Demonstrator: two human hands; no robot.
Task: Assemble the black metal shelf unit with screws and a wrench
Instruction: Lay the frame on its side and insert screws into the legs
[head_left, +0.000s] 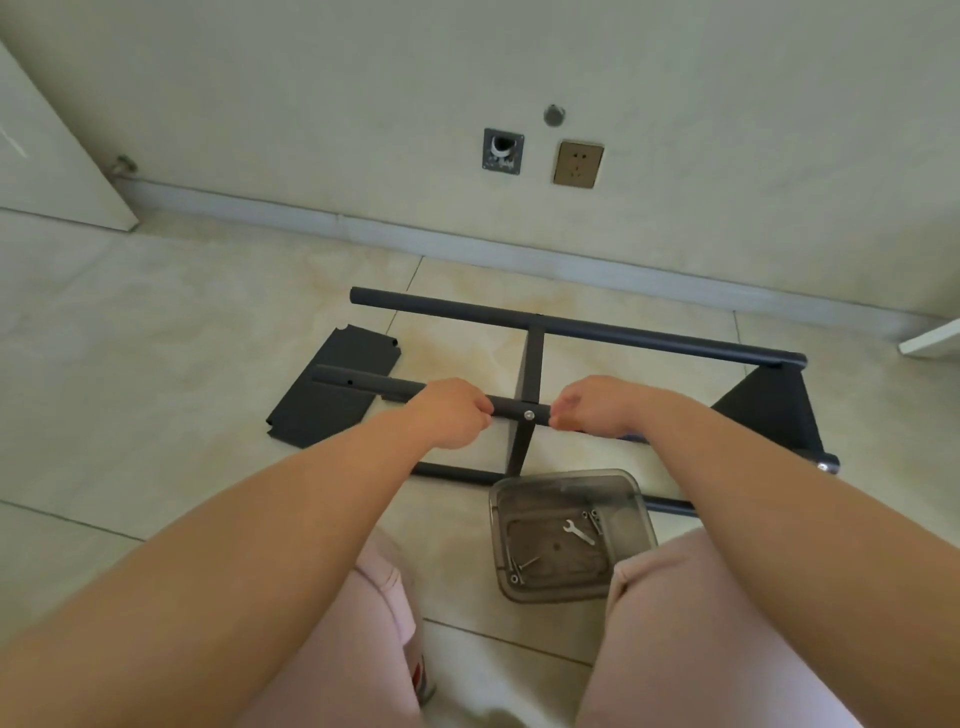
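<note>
The half-built black shelf frame (535, 364) lies on its side on the floor, and its near upright tube (511, 408) could roll or twist, straining the screw (529, 414) between the hands, if they pull unevenly. The left hand (452, 413) and right hand (597, 405), arms stretched forward, each curl closed around that tube. The wrench (578, 532) lies unused in the clear bin (571, 535), nearer the body below the right hand.
</note>
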